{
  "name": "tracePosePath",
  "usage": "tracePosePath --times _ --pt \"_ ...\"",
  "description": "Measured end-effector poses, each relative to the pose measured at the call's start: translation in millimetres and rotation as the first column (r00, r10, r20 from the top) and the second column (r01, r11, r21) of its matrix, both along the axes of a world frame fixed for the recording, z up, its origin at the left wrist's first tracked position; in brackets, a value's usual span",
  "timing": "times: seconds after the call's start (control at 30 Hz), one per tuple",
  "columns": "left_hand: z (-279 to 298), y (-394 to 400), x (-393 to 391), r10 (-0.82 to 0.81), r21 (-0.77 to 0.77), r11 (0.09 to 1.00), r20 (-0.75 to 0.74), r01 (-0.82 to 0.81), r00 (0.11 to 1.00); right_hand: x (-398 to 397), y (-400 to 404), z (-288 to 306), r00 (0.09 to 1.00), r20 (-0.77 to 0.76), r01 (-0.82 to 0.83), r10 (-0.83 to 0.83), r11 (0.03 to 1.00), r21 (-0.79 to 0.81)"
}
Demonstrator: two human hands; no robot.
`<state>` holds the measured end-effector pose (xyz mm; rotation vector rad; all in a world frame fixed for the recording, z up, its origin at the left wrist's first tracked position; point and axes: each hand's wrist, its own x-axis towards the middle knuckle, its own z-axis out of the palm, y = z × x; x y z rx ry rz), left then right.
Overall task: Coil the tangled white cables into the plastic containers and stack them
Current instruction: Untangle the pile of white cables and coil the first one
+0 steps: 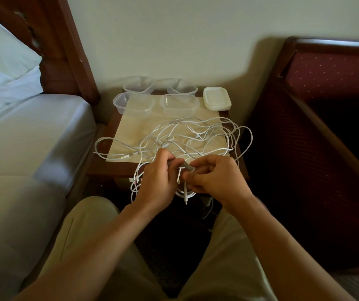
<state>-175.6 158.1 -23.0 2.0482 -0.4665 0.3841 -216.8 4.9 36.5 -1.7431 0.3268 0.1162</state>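
1. Both hands work just off the table's [117, 168] near edge: the left hand [159, 181] and right hand [215, 179] each pinch strands of the cables [187, 135], fingers curled round them.
2. Most of the tangle lies on the table; loops hang over its front and sides.
3. Risk, as I judge it: pulling hard could tighten knots or drag the pile off the edge.
4. Four tubs [179, 104] sit behind the tangle, lids [216, 98] stacked to their right; dragged loops could knock them.
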Motion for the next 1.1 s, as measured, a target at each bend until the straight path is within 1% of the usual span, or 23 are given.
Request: tracePosePath --times 0.07,0.1,0.13,0.23,0.3,0.4,0.57,0.63,0.7,0.8,0.87,0.93,0.97,1.0,1.03,1.07,1.1 --pt "3 -2 -2 0.012 -0.027 1.0 -0.035 -0.013 0.999 1 1 -3 0.997 0.072 0.011 0.007 0.97 -0.241" --pt "4 -4 -3 0.022 -0.044 0.999 -0.049 -0.024 0.999 1 0 -3 0.995 0.095 0.022 0.01 0.944 -0.329" --pt "6 -5 -3 0.03 -0.057 0.998 -0.061 -0.033 0.998 2 -1 -5 0.995 0.099 0.02 0.018 0.929 -0.37" --pt "9 -7 -2 0.023 -0.075 0.997 -0.101 -0.031 0.995 5 -6 -11 0.99 0.061 -0.094 0.125 0.923 -0.374" --pt "9 -6 -2 0.01 -0.06 0.998 -0.112 -0.017 0.994 7 -7 -16 0.974 0.067 -0.173 0.219 0.894 -0.414" --pt "8 -6 -4 0.004 -0.028 1.0 -0.118 -0.007 0.993 9 -7 -22 0.963 0.119 -0.15 0.242 0.848 -0.508" --pt "8 -3 -5 -0.031 -0.024 0.999 -0.159 0.027 0.987 12 -9 -21 0.942 0.126 -0.155 0.31 0.739 -0.655" --pt "9 -4 -6 -0.036 -0.022 0.999 -0.158 0.033 0.987 13 -8 -22 0.93 0.148 -0.148 0.337 0.711 -0.687" --pt "11 -5 -7 -0.044 -0.017 0.999 -0.153 0.042 0.987 14 -6 -26 0.926 0.171 -0.128 0.336 0.707 -0.696" --pt "12 -7 -9 -0.076 -0.029 0.997 -0.153 0.072 0.985 16 -8 -30 0.95 0.148 -0.12 0.274 0.76 -0.638" --pt "11 -6 -10 -0.091 -0.037 0.996 -0.151 0.087 0.984 16 -9 -34 0.954 0.138 -0.121 0.268 0.76 -0.638" --pt "11 -6 -9 -0.101 -0.051 0.994 -0.172 0.094 0.98 16 -8 -33 0.954 0.134 -0.122 0.269 0.754 -0.646" --pt "11 -5 -8 -0.107 -0.062 0.993 -0.189 0.097 0.976 17 -8 -32 0.957 0.132 -0.125 0.26 0.775 -0.619" --pt "12 -5 -8 -0.112 -0.073 0.992 -0.21 0.098 0.971 18 -9 -30 0.965 0.114 -0.137 0.236 0.825 -0.549" --pt "13 -4 -8 -0.117 -0.084 0.991 -0.234 0.1 0.965 17 -10 -28 0.975 0.085 -0.147 0.205 0.884 -0.443" --pt "14 -3 -7 -0.124 -0.094 0.99 -0.258 0.103 0.958 16 -11 -26 0.986 0.051 -0.133 0.16 0.93 -0.343" --pt "13 -2 -7 -0.134 -0.101 0.989 -0.281 0.109 0.95 14 -12 -27 0.992 0.037 -0.103 0.118 0.956 -0.276"
